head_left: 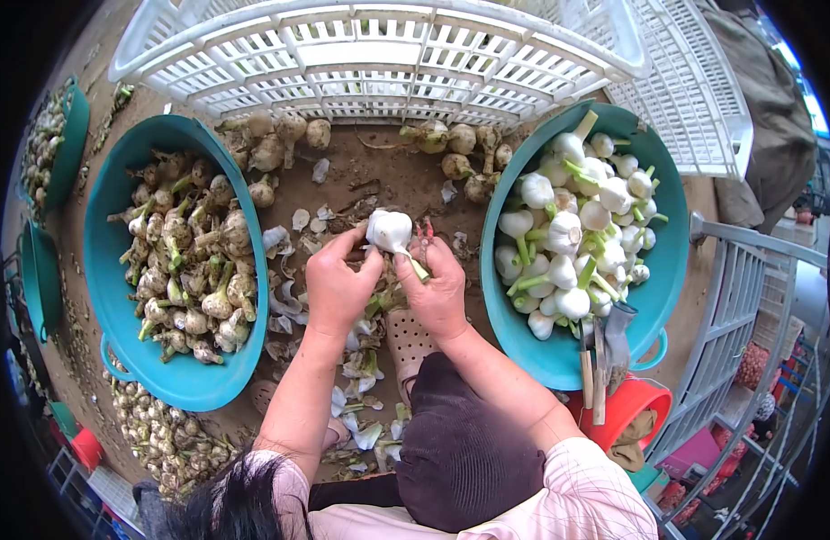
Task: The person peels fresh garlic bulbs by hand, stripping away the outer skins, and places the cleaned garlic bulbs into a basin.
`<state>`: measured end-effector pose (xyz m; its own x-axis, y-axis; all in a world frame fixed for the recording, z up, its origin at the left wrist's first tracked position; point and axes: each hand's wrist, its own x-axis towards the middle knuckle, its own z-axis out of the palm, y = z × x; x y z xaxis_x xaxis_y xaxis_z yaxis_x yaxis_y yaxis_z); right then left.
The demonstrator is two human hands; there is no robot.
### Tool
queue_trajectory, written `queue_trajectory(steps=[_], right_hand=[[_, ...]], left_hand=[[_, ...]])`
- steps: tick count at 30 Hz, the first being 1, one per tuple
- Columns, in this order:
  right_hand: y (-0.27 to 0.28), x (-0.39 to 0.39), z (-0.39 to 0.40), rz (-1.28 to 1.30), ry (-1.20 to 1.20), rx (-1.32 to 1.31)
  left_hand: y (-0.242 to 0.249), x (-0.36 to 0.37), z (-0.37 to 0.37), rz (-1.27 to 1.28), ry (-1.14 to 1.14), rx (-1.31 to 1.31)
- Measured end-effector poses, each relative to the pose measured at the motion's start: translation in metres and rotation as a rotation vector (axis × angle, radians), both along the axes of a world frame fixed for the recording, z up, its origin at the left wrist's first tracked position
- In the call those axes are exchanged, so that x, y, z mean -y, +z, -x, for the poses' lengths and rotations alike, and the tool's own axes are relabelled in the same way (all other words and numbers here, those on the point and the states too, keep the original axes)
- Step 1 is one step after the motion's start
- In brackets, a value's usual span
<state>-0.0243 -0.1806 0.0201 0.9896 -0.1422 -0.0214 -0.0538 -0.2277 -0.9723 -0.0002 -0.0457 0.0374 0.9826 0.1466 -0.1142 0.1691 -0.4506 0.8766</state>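
Observation:
A white peeled garlic bulb (390, 230) with a short green stem is held between my two hands, above the ground in the middle. My left hand (338, 281) has its fingers closed on the bulb's left side. My right hand (436, 292) pinches it at the stem, on the right. On the left, a teal tub (104, 270) holds many brown, unpeeled garlic bulbs (199, 234). The teal tub (674, 243) on the right holds clean white garlic bulbs (563, 232) with trimmed green stems.
White plastic crates (379, 67) stand across the front. Tools with wooden handles (588, 378) hang at the right tub's rim above a red bucket (640, 400). Peelings (365, 436) litter the ground, and loose garlic (163, 432) lies at lower left. A metal frame (721, 315) stands right.

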Motion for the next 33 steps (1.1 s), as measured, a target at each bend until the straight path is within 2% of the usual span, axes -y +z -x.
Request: queue_trajectory(steps=[5, 9, 11, 12, 14, 16, 17, 18, 20, 23, 26, 31, 33], right_hand=[[0.009, 0.003, -0.003, 0.175, 0.083, 0.116], [0.005, 0.011, -0.004, 0.138, 0.145, 0.070], [-0.005, 0.017, 0.001, -0.258, 0.127, 0.032], [0.000, 0.017, 0.001, -0.256, 0.130, 0.035], [0.014, 0.017, 0.004, -0.353, 0.128, -0.051], [0.013, 0.011, 0.004, -0.349, 0.068, -0.131], [0.012, 0.007, 0.002, -0.276, 0.074, -0.109], [0.010, 0.003, 0.001, -0.201, 0.083, -0.085], [0.007, -0.004, 0.002, -0.142, 0.128, -0.022], [0.011, -0.002, 0.001, 0.017, 0.147, 0.038], [0.011, 0.000, 0.003, 0.079, 0.113, 0.056], [0.003, 0.004, 0.004, 0.018, 0.081, 0.059], [-0.002, 0.006, 0.003, -0.038, 0.093, 0.028]], left_hand=[[-0.010, -0.005, -0.002, 0.063, 0.016, -0.194], [-0.024, -0.012, -0.006, 0.070, 0.083, -0.172], [-0.034, -0.030, -0.018, 0.118, 0.149, -0.142], [-0.047, -0.046, -0.022, 0.155, 0.128, -0.212], [-0.051, -0.060, -0.023, 0.482, -0.003, -0.377], [-0.020, -0.036, -0.012, 0.737, -0.139, -0.254], [-0.024, -0.030, -0.004, 0.752, -0.268, -0.274], [-0.027, -0.021, 0.005, 0.715, -0.292, -0.223], [-0.025, 0.001, 0.007, 0.608, -0.068, -0.135], [-0.018, 0.016, 0.005, 0.562, 0.057, -0.014], [-0.018, 0.015, 0.000, 0.435, 0.039, -0.074], [-0.022, 0.020, -0.006, 0.486, 0.206, -0.083], [-0.021, 0.020, -0.012, 0.326, 0.255, -0.037]])
